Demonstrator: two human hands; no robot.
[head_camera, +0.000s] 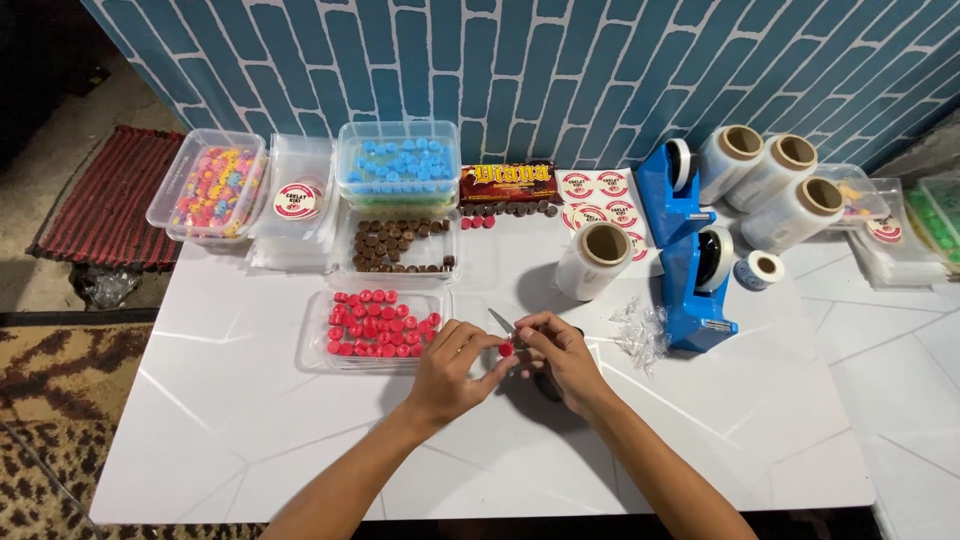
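Two bare forearms reach over a white table (250, 420), where the left hand (455, 365) and right hand (560, 355) meet just right of a clear tray of red pieces (375, 328), the landmark for all else. Pinched between fingertips of both hands is a single red piece (506, 349), held just above the tabletop; the right hand also appears to hold a small metal blade or scissors (500, 321), its tip pointing back toward the tray. Both grips are narrow, closed on the piece. Behind the tray sits a tray of brown pieces (400, 243), and beyond that a tub of blue pieces (398, 165); a tub of multicoloured pieces (212, 187) stands to the far left. Well to the tray's right are a roll of clear film (595, 260), scraps of clear wrap (638, 330) and two blue tape dispensers (695, 285). By appearances, one piece is being trimmed or dressed; the next move calls for a steady pinch and fine control of the blade.
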